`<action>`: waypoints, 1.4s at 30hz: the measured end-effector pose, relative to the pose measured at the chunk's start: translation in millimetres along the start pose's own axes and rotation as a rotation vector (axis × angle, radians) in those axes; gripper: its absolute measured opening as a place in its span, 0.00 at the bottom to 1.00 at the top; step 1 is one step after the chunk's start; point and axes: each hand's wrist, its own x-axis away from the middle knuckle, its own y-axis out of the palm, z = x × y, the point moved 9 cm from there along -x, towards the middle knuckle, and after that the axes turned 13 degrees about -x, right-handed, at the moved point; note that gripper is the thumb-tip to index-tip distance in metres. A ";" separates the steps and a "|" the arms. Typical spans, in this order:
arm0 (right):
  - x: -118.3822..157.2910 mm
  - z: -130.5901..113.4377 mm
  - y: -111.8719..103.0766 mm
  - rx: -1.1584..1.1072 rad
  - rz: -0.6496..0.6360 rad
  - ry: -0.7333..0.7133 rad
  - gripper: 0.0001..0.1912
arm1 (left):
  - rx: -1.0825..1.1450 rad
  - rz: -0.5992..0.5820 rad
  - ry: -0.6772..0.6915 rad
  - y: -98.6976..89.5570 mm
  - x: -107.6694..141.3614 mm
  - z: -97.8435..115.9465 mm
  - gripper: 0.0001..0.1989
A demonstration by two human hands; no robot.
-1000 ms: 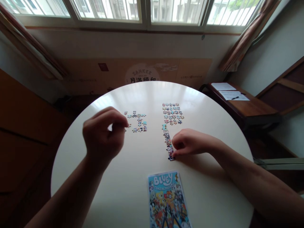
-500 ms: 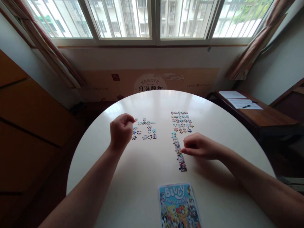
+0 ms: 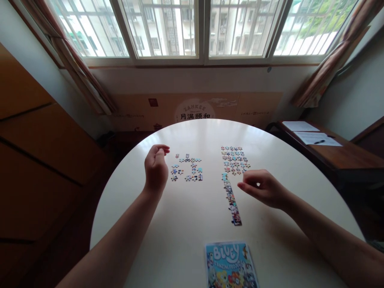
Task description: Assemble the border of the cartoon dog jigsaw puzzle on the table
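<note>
Over the left part of the white round table (image 3: 180,224), my left hand (image 3: 157,166) has its fingers curled together, beside a loose group of puzzle pieces (image 3: 195,178). Whether anything is between those fingertips is hidden. My right hand (image 3: 264,188) is bent with thumb and fingers curled, just right of a joined strip of puzzle pieces (image 3: 232,200); anything in its fingers is too small to make out. Beyond the strip lies a block of pieces in rows (image 3: 235,158). A colourful picture card marked "BLUEY" (image 3: 231,266) lies nearest to me.
A brown side table (image 3: 342,154) with papers (image 3: 316,139) and a pen stands at the right. Behind the round table are a printed cardboard panel (image 3: 252,106), a wall and barred windows with curtains. Wooden panels (image 3: 36,140) are at the left.
The view has shifted, so the table sits lower and further right. My left hand has moved off the left pieces and its fingers have loosened slightly. My right hand has drawn right from the strip.
</note>
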 end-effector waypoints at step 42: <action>3.3 3.4 -5.2 0.050 0.084 0.006 0.23 | -0.369 -0.200 0.337 17.8 17.7 40.4 0.18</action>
